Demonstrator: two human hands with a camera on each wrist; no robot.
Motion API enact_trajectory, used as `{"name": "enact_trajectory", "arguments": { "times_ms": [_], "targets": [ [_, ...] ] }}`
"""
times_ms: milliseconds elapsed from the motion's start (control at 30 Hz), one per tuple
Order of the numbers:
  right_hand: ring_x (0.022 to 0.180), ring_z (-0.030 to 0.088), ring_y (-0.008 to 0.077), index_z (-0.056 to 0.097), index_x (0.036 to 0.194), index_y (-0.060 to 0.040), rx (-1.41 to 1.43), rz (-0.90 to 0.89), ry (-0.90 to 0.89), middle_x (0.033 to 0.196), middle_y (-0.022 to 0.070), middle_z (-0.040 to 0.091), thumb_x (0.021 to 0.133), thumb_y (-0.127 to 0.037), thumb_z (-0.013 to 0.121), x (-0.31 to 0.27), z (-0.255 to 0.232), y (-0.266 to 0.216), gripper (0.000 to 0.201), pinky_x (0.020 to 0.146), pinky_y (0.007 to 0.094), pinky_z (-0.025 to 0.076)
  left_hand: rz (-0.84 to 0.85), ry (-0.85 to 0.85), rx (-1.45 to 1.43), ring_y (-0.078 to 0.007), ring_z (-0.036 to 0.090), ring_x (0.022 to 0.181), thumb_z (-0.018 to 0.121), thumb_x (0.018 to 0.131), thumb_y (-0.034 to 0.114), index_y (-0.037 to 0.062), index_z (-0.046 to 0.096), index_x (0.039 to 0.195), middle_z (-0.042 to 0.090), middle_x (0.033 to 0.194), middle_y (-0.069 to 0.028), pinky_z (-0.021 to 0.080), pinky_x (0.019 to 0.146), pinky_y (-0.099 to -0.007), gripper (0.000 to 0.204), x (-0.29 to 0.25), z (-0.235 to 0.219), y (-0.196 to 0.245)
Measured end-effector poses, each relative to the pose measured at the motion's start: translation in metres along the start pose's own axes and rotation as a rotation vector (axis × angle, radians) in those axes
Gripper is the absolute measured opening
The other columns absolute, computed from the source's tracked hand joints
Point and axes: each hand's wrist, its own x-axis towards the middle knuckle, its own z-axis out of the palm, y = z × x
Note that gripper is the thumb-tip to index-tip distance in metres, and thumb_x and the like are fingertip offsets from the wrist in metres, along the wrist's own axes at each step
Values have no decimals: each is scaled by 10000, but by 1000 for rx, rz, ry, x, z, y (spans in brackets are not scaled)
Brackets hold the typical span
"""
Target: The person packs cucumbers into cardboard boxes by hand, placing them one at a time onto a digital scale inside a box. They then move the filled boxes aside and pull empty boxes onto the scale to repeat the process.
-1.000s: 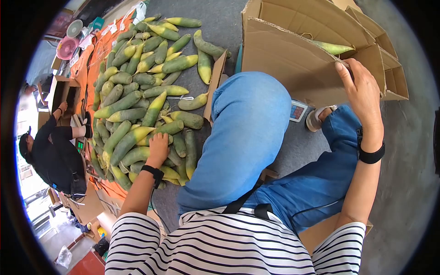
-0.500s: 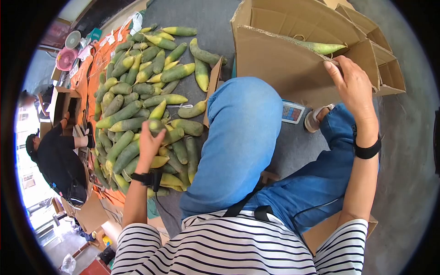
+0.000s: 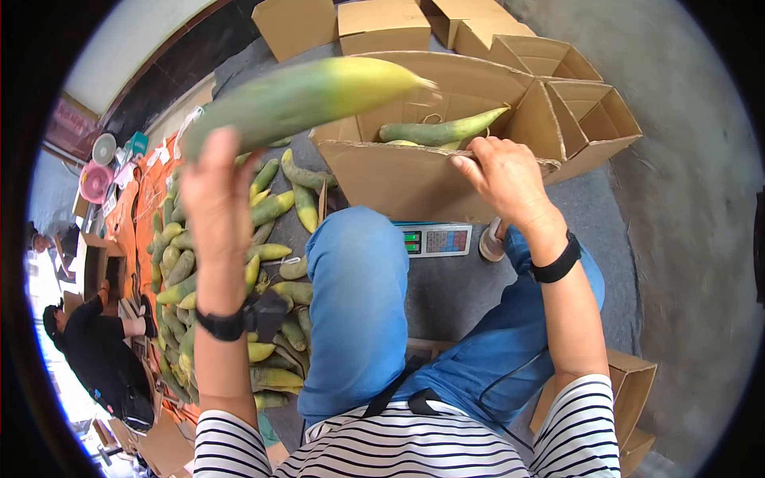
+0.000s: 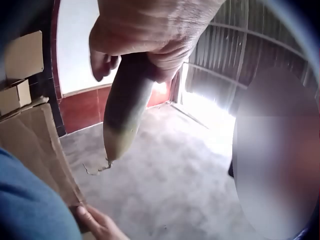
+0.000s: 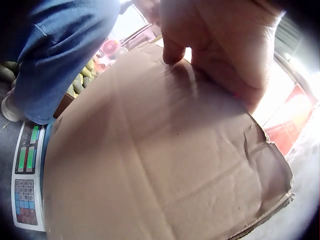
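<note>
Holding a long green radish up in the air, the left hand has its fingers and thumb wrapped round the thick, dark end. The pale yellow tip points away from that hand, towards the right of the head view, and the left wrist view shows a thin, curly root hanging from it. The radish and hand are blurred in the head view, where the tip overlaps the left end of a large open cardboard box. The right hand grips the top edge of the box's near wall, thumb on the outer face and fingers over the rim. Inside the box lies another radish with its tip towards the right, and yellowish parts of more show beneath it, partly hidden by the wall. A scale with green lit displays and a keypad sticks out below that wall, near the person's raised knee. On the other side of the knee, a pile of radishes spreads beside an orange sheet. Smaller cardboard boxes stand behind the large one, and a person in black is well apart, beyond the sheet.
</note>
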Motion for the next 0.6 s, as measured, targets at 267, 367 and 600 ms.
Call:
{"name": "enact_trajectory", "arguments": {
  "times_ms": [267, 367, 600],
  "targets": [
    [766, 633, 311, 610, 812, -45, 33, -7, -30, 768, 132, 645, 864, -357, 617, -5, -6, 2, 316, 719, 435, 474, 256, -736, 1097, -377, 426, 1258, 757, 739, 255, 42, 511, 1278, 454, 1348, -179, 360, 1026, -487, 630, -94, 31, -13],
    [779, 645, 315, 622, 807, -43, 10, -15, -3, 785, 135, 660, 866, -366, 613, -2, -1, 4, 329, 734, 434, 481, 388, -839, 1340, -406, 379, 1281, 777, 694, 278, 61, 512, 1293, 421, 1373, -185, 324, 1042, -515, 690, -111, 29, -6],
    [785, 659, 323, 626, 824, -34, 26, 12, -90, 774, 132, 674, 881, -440, 584, -3, 0, -2, 412, 733, 443, 481, 402, -741, 1370, -400, 359, 1296, 780, 681, 280, 85, 508, 1308, 397, 1403, -164, 314, 1047, -513, 711, -113, 8, -5]
  ]
}}
